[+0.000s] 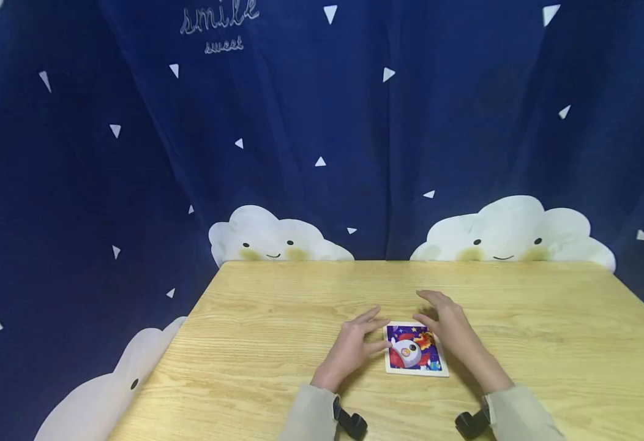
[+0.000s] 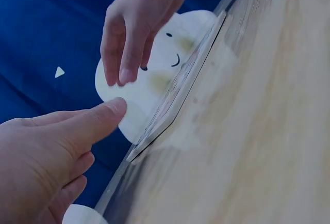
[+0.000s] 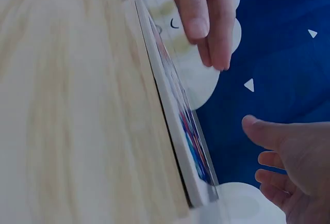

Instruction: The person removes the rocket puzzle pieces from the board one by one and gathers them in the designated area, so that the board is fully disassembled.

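Note:
A thin, square picture board (image 1: 414, 355) with a white border lies flat on the table, showing a white and red cartoon figure on a purple, starry ground. In the left wrist view the board (image 2: 178, 90) appears nearly edge-on. My left hand (image 1: 353, 348) is at its left side, thumb and fingers spread and reaching over the edge. Over the top right corner hovers my right hand (image 1: 455, 327), its fingers loosely bent and thumb apart. Both wrist views show air between the fingers and the board. Neither hand holds anything.
The light wooden table (image 1: 267, 318) spreads out around the board. Behind it and along the left hangs a dark blue curtain (image 1: 311, 110) with white triangles and smiling clouds. A black wrist camera (image 1: 355, 425) sits at the left cuff, another (image 1: 469, 424) at the right.

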Action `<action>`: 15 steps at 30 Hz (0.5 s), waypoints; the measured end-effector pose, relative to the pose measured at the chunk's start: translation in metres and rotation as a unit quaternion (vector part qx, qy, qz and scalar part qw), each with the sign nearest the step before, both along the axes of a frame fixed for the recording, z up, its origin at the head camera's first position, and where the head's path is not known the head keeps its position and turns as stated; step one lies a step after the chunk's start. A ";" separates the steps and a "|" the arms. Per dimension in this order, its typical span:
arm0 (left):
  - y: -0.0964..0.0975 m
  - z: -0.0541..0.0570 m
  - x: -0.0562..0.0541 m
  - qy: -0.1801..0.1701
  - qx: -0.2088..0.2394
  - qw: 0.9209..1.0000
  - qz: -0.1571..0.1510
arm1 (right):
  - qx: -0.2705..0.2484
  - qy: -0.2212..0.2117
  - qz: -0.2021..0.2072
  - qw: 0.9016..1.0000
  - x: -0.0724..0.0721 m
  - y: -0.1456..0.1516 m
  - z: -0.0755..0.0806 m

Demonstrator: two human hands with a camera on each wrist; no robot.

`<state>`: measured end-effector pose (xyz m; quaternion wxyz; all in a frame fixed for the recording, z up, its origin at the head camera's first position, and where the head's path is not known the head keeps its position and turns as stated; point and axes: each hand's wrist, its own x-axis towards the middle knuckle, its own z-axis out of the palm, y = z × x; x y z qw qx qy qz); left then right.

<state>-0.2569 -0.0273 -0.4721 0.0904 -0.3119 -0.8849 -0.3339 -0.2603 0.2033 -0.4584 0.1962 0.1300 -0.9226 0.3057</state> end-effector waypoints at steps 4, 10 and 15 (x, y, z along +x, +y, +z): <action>0.000 -0.005 0.002 0.009 -0.018 0.999 -0.033 | 0.006 -0.014 0.005 1.000 0.000 -0.006 -0.003; 0.000 -0.008 0.005 0.002 -0.054 0.997 -0.058 | 0.002 -0.025 0.024 0.999 -0.001 -0.015 -0.006; 0.000 -0.010 0.006 -0.018 -0.070 0.995 -0.062 | -0.017 -0.035 0.058 0.998 -0.003 -0.018 -0.011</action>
